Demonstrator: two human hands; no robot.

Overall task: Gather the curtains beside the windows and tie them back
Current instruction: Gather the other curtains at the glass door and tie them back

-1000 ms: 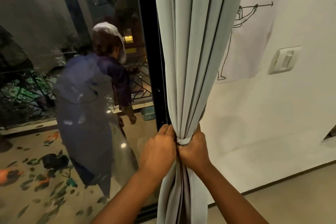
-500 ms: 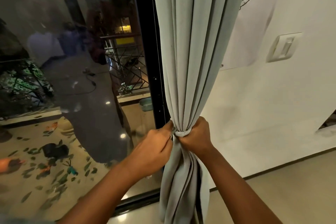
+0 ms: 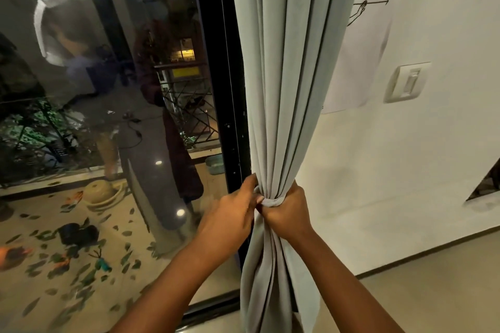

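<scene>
Dark window glass (image 3: 102, 116) off to the left of my grip, black frame (image 3: 230, 89) just beside it. My left hand (image 3: 230, 220) pinches the end of the tie band (image 3: 270, 201) with fingertips at the curtain's left edge. The grey curtain (image 3: 286, 76) hangs bunched between my hands, cinched at the band. My right hand (image 3: 288, 213) is clenched around the gathered folds. Right of that, white wall (image 3: 405, 170) and a switch (image 3: 407, 82).

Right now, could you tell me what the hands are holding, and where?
Both grip the curtain at its gathered waist: right hand clenches the tie band; left hand pinches it.
</scene>
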